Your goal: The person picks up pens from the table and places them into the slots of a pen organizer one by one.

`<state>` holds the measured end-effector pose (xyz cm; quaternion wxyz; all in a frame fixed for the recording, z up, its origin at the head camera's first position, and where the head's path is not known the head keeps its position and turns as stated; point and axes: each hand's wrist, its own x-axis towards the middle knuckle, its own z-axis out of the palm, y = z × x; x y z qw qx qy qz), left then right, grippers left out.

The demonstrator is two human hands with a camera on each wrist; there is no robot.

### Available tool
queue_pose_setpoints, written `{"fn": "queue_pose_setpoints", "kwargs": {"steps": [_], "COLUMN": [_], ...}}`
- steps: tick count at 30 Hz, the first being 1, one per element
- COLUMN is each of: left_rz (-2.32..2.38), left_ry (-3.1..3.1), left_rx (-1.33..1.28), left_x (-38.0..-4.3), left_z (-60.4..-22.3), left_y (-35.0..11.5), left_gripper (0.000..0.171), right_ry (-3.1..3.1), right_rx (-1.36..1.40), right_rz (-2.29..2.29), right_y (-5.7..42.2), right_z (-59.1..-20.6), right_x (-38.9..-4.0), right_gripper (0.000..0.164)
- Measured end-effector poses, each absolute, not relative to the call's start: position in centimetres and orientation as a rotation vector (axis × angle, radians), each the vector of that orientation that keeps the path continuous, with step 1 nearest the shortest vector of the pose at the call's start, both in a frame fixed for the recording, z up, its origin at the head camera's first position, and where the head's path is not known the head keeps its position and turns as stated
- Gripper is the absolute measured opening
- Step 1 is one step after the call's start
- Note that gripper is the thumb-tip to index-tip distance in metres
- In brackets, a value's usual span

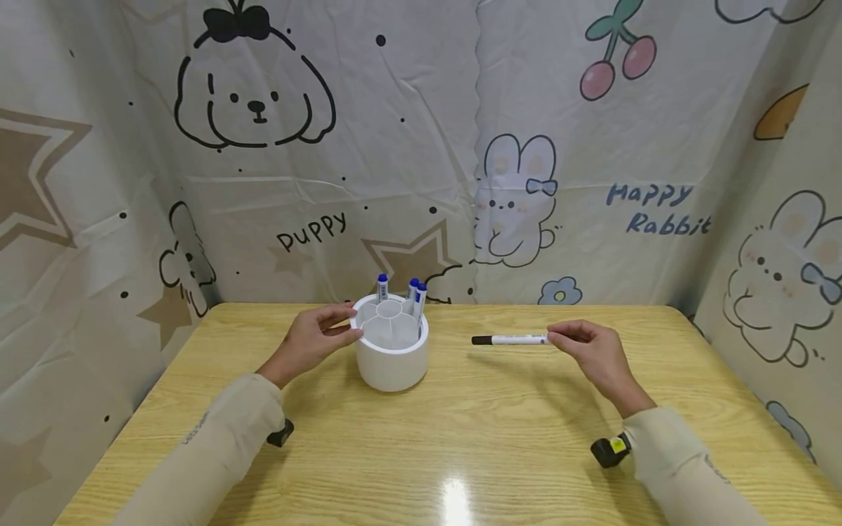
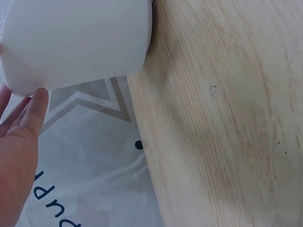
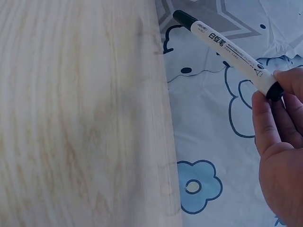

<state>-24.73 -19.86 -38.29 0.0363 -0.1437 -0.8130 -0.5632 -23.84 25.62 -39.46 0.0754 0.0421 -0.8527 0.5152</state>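
Observation:
A round white pen holder (image 1: 392, 365) with several compartments stands on the wooden table. Blue-capped markers (image 1: 383, 288) stand upright in its back and right compartments. At its left rim, my left hand (image 1: 316, 337) holds the holder with thumb and fingertips; the left wrist view shows the hand (image 2: 21, 137) against the holder's wall (image 2: 80, 42). To the right, my right hand (image 1: 595, 356) pinches the end of a white whiteboard marker (image 1: 520, 340) between thumb and fingers. The marker lies level above the table, its black cap (image 3: 184, 20) pointing left, away from the hand.
The wooden table (image 1: 421, 446) reaches back to a cloth curtain (image 1: 408, 161) printed with cartoons. More cloth hangs at both sides. A black wrist device (image 1: 610, 451) sits under the right cuff, another (image 1: 281, 433) under the left.

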Motion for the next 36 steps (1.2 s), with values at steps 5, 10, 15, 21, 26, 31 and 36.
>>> {"fn": "queue_pose_setpoints", "kwargs": {"steps": [5,10,15,21,26,31,36], "left_rz": [-1.728,-1.724,-1.718,-1.692,-1.648,-1.680,-1.714], "left_ry": [-2.501,-2.491,-2.484,-2.502,-2.541,-2.535,-2.504], "left_rx": [-0.431,-0.445,-0.453,-0.440,-0.410,-0.413,-0.431], "left_x": [-24.8,-24.9,-24.9,-24.9,-24.8,-24.6,-24.6], "left_z": [-38.3,-38.3,-38.4,-38.3,-38.4,-38.4,-38.7], "left_y": [-19.7,-19.7,-19.7,-19.7,-19.8,-19.7,-19.6], "left_gripper": [0.038,0.034,0.031,0.032,0.032,0.036,0.034], "right_ry": [-2.558,-2.551,-2.543,-2.527,-2.535,-2.524,-2.521], "right_rx": [0.120,0.139,0.157,0.180,0.198,0.231,0.246], "right_rz": [1.542,1.553,1.562,1.581,1.581,1.593,1.599], "right_y": [25.4,25.1,24.5,23.7,23.2,22.5,22.0], "right_z": [-39.1,-38.7,-38.0,-37.1,-36.3,-35.7,-35.1], "right_x": [-24.2,-24.5,-24.7,-24.8,-24.9,-25.0,-25.0], "right_gripper": [0.043,0.044,0.045,0.043,0.043,0.040,0.041]}}
